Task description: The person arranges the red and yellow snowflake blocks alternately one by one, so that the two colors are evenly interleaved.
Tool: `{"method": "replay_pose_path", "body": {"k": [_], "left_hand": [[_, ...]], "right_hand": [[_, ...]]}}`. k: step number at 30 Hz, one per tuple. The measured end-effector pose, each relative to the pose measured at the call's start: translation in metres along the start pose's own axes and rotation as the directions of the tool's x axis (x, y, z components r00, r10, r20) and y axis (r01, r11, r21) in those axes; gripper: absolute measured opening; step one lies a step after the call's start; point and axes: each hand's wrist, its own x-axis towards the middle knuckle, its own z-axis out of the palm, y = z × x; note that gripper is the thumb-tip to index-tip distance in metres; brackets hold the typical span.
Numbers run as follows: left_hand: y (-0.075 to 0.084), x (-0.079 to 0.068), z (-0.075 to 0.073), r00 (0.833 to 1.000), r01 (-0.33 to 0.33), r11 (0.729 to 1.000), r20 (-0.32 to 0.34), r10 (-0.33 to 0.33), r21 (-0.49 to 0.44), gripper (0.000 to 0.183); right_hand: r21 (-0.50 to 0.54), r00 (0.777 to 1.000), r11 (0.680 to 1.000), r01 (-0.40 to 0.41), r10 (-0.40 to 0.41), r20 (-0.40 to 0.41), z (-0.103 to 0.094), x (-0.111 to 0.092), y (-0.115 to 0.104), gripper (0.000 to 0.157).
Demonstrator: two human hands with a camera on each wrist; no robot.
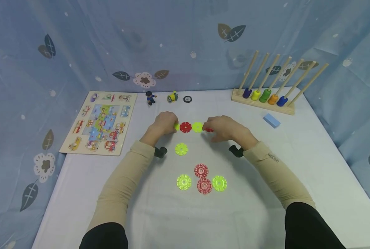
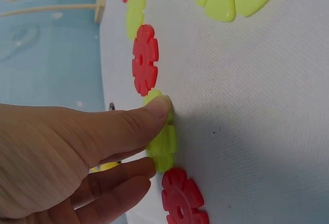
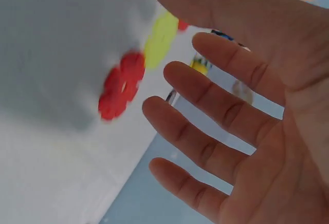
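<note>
Red and yellow-green notched plastic discs, flower-shaped, lie in a row across the table. My left hand (image 1: 165, 125) pinches a yellow-green disc (image 2: 163, 149) between thumb and fingers at the row's left part. Beyond it lies a red disc (image 2: 184, 198), which that hand hides in the head view. To its right come another red disc (image 1: 185, 127) and a yellow-green disc (image 1: 197, 127). My right hand (image 1: 223, 128) hovers by the red disc (image 3: 122, 86) at the right end, fingers spread and apart from it, holding nothing.
Nearer me lie loose yellow-green discs (image 1: 181, 149) and red discs (image 1: 205, 186). A wooden puzzle board (image 1: 127, 131) is on the left. At the back are a toy figure (image 1: 150, 98), a small toy (image 1: 172, 97) and a round token (image 1: 187, 99). A peg stand (image 1: 284, 109) and blue block (image 1: 271, 120) are right.
</note>
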Motion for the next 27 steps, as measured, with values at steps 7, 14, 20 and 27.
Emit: {"method": "replay_pose_path", "body": {"k": [7,14,20,27], "left_hand": [[-0.002,0.002,0.0,1.0,0.0,1.0,-0.022,0.0,0.021,0.038],[-0.002,0.003,0.0,0.999,-0.002,1.0,-0.034,0.003,0.03,0.038],[-0.003,0.003,0.001,1.0,0.014,1.0,-0.026,-0.013,0.022,0.038],[-0.002,0.0,0.003,1.0,0.022,1.0,-0.002,-0.022,0.015,0.038]], "right_hand": [[0.032,0.987,0.993,0.111,-0.114,0.117,0.011,-0.012,-0.033,0.055],[0.024,0.97,0.985,0.17,-0.171,0.17,0.028,-0.019,-0.056,0.056],[-0.05,0.96,0.975,0.214,-0.201,0.196,0.039,-0.019,-0.066,0.058],[-0.051,0.949,0.967,0.251,-0.235,0.212,0.047,-0.022,-0.074,0.056]]}}
